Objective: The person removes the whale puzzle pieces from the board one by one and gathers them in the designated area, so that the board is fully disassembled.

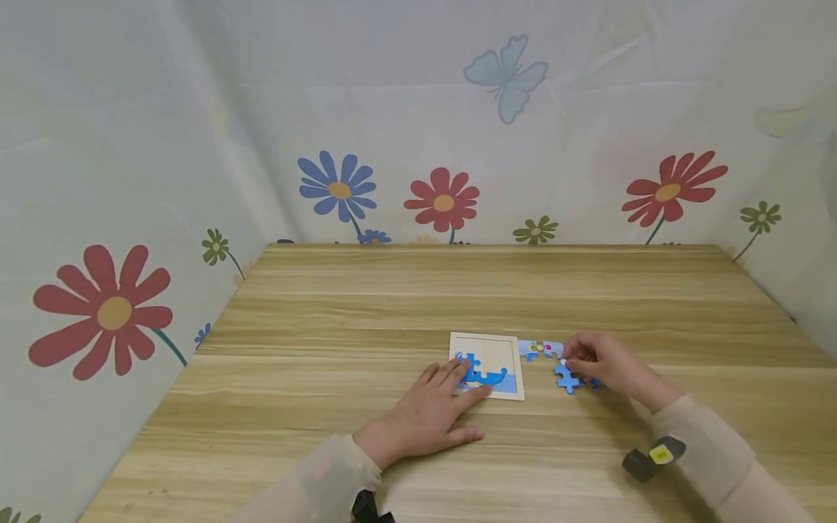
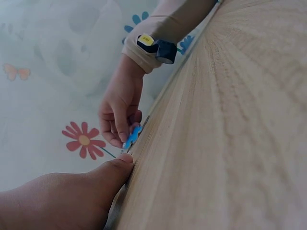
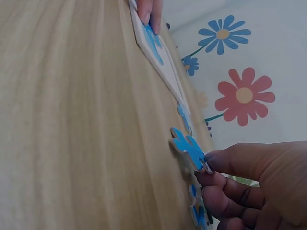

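Observation:
A square wooden puzzle tray [image 1: 487, 345] lies flat on the table, with joined blue pieces along its lower part. My left hand [image 1: 428, 414] rests on the tray's left side, fingers extended over the pieces. To the right of the tray, my right hand [image 1: 604, 363] pinches a blue puzzle piece [image 3: 192, 149] between thumb and fingertips, tilted just above the tabletop. Light-blue patterned pieces [image 1: 530, 349] lie against the tray's right edge. More blue pieces [image 3: 195, 208] are under my right hand, which partly hides them.
The wood-grain table [image 1: 366, 305] reaches back to a white curtain [image 1: 392, 87] printed with flowers and a butterfly. Each wrist wears a small dark camera, such as the one on the right sleeve [image 1: 644, 465].

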The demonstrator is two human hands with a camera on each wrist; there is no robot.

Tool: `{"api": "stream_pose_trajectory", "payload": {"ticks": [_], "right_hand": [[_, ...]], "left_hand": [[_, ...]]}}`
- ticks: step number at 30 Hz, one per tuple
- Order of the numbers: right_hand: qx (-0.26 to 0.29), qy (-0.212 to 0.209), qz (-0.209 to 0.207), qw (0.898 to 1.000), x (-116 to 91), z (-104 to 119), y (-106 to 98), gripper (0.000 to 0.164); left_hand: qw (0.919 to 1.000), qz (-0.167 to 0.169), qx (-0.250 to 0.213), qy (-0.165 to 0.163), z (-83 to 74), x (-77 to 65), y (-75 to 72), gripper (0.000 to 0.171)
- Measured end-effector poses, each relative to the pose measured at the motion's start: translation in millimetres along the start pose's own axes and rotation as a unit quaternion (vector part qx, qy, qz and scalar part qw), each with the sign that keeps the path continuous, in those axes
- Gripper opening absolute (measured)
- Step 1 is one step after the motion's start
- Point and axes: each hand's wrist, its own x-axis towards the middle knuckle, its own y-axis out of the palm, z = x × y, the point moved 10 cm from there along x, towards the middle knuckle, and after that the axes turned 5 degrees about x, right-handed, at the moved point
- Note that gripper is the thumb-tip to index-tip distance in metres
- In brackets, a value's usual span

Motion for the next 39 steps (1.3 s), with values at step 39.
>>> {"api": "stream_pose_trajectory", "payload": {"ticks": [39], "right_hand": [[-0.051,-0.011,-0.068,0.996,18,42,13,0.008]], "left_hand": [[0.9996,0.004,0.027,-0.003,-4.0,-2.5,-3.9,0.063]]}}
